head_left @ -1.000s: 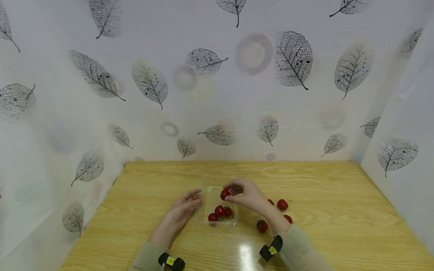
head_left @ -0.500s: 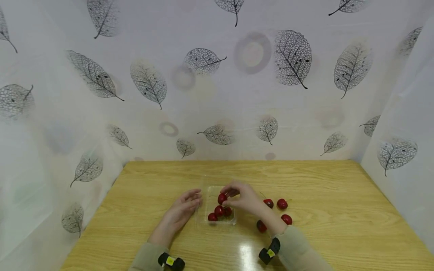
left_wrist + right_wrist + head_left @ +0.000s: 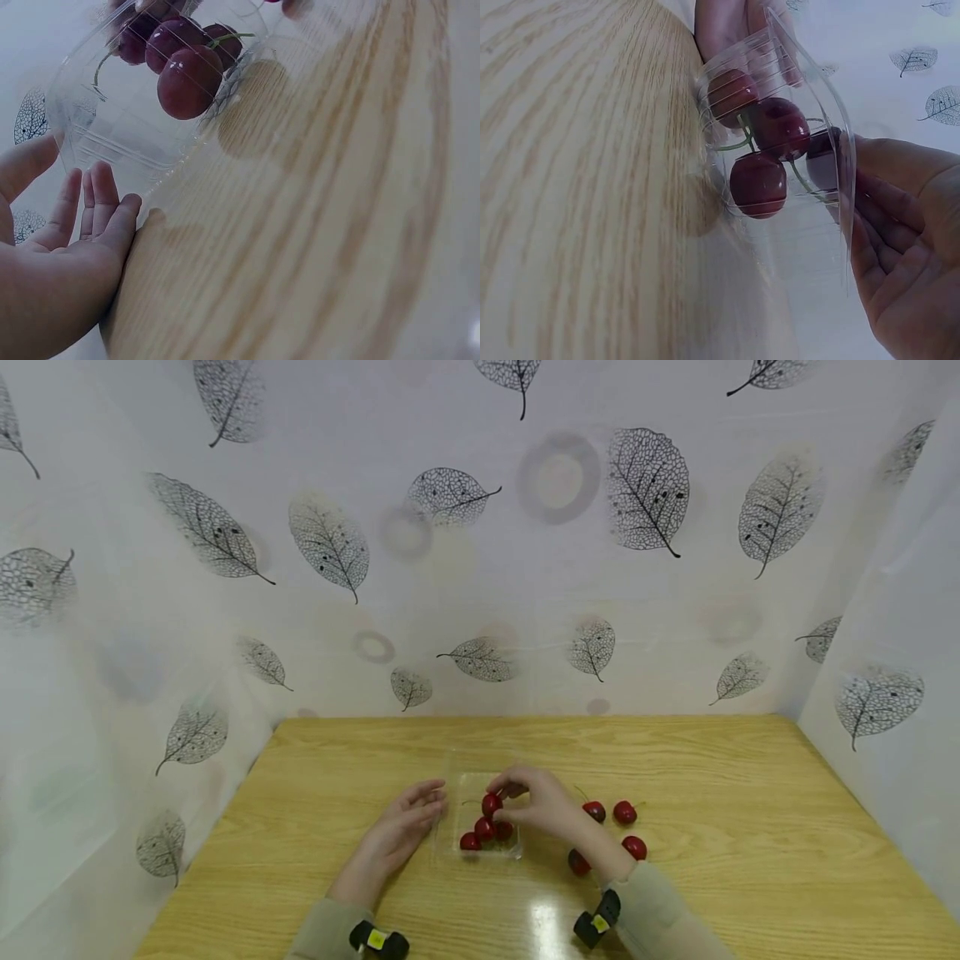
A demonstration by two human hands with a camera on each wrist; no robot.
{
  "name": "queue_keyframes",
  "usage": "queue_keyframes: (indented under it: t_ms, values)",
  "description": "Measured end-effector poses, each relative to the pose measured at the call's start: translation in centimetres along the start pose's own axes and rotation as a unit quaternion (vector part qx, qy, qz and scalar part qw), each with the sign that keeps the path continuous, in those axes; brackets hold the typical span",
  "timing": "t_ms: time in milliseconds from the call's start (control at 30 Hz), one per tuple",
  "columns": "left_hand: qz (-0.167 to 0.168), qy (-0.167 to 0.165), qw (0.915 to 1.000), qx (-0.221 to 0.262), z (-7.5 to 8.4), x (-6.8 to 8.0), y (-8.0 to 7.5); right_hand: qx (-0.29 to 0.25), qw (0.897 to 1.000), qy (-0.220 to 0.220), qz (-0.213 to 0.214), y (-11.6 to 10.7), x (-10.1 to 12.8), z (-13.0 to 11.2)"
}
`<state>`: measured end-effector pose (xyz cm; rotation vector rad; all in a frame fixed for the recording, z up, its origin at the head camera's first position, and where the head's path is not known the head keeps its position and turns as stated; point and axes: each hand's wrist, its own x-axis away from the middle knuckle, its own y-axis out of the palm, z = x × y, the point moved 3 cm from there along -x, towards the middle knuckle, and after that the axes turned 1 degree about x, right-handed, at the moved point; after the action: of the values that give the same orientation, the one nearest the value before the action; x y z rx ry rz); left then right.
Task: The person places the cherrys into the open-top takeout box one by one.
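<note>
A clear plastic box (image 3: 468, 785) stands on the wooden table. My right hand (image 3: 543, 806) reaches over its right side and pinches a dark red cherry (image 3: 492, 804) between thumb and fingers, low inside the box. Three more cherries lie in the near part, one at the near left corner (image 3: 470, 841); green stems show in the right wrist view. My left hand (image 3: 67, 262) is beside the box's left wall with its fingers extended and holds nothing. Whether those fingertips touch the plastic I cannot tell.
Several loose cherries lie right of the box, around my right forearm: one with a stem (image 3: 625, 812), one partly behind the sleeve (image 3: 634, 847). A leaf-printed curtain (image 3: 480, 568) surrounds the wooden table (image 3: 720, 777) at the back and sides.
My right hand has lowered slightly toward the near side and left, bringing the pinched cherry down close to the others in the box. The left hand has stayed where it was.
</note>
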<state>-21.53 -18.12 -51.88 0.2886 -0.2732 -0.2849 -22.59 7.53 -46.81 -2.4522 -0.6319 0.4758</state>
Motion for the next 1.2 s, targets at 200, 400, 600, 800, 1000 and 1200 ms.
queue_keyframes:
  t_ms: [200, 400, 600, 800, 1000, 1200]
  values:
    - [-0.005, 0.000, 1.0000, -0.002, 0.04, -0.03, 0.04, -0.005, 1.000, -0.001, 0.004, -0.08, 0.01, 0.03]
    - [-0.008, 0.006, 0.9999, -0.005, -0.02, -0.12, 0.00, -0.008, 1.000, 0.004, 0.009, -0.12, -0.03, -0.07]
    - [-0.010, 0.011, 0.9999, -0.006, -0.13, -0.14, 0.03, -0.011, 1.000, -0.003, 0.006, -0.12, -0.05, -0.05]
    - [-0.013, 0.008, 0.9999, -0.005, -0.14, -0.19, -0.01, -0.019, 1.000, -0.005, 0.009, -0.15, 0.01, -0.01]
    - [-0.008, 0.005, 0.9999, -0.007, -0.13, -0.20, -0.01, -0.035, 0.999, 0.001, 0.012, -0.29, 0.06, 0.07]
    - [0.002, -0.004, 0.9999, -0.009, -0.01, 0.05, 0.12, -0.055, 0.998, 0.013, 0.005, -0.46, 0.05, 0.19]
